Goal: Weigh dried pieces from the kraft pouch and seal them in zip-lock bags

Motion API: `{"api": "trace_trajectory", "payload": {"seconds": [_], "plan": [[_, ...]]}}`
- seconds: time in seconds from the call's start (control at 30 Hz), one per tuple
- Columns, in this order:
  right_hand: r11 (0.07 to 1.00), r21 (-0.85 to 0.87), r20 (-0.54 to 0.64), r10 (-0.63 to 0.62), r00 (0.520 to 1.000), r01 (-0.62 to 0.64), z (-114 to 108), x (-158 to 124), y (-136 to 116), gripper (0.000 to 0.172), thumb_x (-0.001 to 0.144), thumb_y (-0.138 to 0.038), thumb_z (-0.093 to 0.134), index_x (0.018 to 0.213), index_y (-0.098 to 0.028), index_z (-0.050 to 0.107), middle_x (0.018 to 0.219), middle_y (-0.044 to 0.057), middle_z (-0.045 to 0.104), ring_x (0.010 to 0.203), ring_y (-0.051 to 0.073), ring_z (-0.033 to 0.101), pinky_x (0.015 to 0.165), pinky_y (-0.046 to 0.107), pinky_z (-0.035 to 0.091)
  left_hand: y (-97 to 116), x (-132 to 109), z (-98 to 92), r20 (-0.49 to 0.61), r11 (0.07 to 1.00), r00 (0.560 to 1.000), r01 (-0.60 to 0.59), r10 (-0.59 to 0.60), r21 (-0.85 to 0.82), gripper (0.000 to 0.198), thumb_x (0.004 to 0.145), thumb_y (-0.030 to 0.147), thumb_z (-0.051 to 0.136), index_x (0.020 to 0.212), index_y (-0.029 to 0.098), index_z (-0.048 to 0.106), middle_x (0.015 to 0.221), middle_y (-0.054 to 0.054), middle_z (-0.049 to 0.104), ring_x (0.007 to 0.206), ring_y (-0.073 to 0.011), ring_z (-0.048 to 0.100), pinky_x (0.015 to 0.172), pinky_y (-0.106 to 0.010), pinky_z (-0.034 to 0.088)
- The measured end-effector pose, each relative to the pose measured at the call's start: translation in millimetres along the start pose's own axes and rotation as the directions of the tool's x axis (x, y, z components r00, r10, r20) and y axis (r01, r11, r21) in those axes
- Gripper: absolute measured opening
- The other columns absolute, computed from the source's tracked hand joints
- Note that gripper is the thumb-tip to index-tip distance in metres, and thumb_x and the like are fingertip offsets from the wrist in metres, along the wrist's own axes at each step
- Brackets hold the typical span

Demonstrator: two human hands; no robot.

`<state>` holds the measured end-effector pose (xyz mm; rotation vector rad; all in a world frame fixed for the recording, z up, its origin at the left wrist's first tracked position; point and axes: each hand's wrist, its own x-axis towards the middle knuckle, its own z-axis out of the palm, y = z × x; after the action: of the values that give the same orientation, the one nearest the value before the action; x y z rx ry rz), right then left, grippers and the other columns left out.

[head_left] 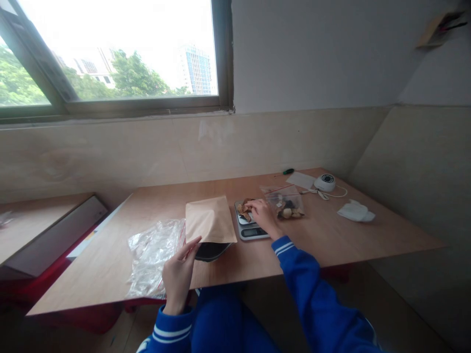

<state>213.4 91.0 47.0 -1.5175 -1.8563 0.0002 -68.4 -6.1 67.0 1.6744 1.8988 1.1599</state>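
Observation:
My left hand (180,274) pinches the near edge of a brown kraft paper bag (209,218). The bag lies flat with its mouth toward me, parted enough to show a dark lining. To its right stands a small digital kitchen scale (243,233) with a grey body and a display at the front. Brown dried mushroom pieces (244,212) are heaped on its plate. Over this heap is my right hand (263,215), fingers bent down and closed on some of the pieces. The fingertips are partly lost among them.
Crumpled clear plastic bags (156,255) lie left of the paper bag. Right of the scale is a zip bag (289,206) with more dried pieces. Beyond it are a white dome camera (325,182) with a cable, white paper (300,180), a green-handled tool (288,171) and crumpled white tissue (355,211).

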Motion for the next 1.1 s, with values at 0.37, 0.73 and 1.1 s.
{"api": "trace_trajectory", "payload": {"seconds": [0.37,0.73,1.1], "plan": [[0.954,-0.295,0.102,0.088,0.991,-0.054,-8,0,21,0.038,0.097,-0.032,0.033,0.116,-0.026,0.064,0.134,0.012,0.052,0.122,0.03,0.042,0.097,0.049,0.032,-1,1,2.3,-0.009,0.999,1.0,-0.03,0.03,-0.018,0.026,0.077,0.043,0.059,0.096,0.033,0.073,0.083,0.003,0.076,0.08,-0.0221,0.07,0.065,-0.026,0.052],[0.985,-0.107,-0.065,0.129,0.99,-0.135,-6,-6,36,0.042,0.098,-0.031,0.027,0.112,-0.019,0.065,0.121,0.011,0.06,0.113,0.024,0.051,0.096,0.042,0.037,-2,3,2.2,0.022,0.999,1.0,-0.02,0.019,0.027,0.026,0.077,0.046,0.059,0.097,0.034,0.073,0.091,0.003,0.075,0.082,-0.0217,0.07,0.063,-0.023,0.05],[0.959,0.218,-0.245,0.235,0.941,-0.183,-27,-81,42,0.048,0.097,-0.041,0.025,0.094,-0.018,0.067,0.097,0.012,0.066,0.099,0.024,0.057,0.093,0.042,0.041,-22,11,19.4,0.163,0.958,0.945,-0.283,0.285,-0.032,0.031,0.081,0.036,0.048,0.101,0.022,0.067,0.115,-0.006,0.067,0.114,-0.0239,0.057,0.098,-0.037,0.044]]}}
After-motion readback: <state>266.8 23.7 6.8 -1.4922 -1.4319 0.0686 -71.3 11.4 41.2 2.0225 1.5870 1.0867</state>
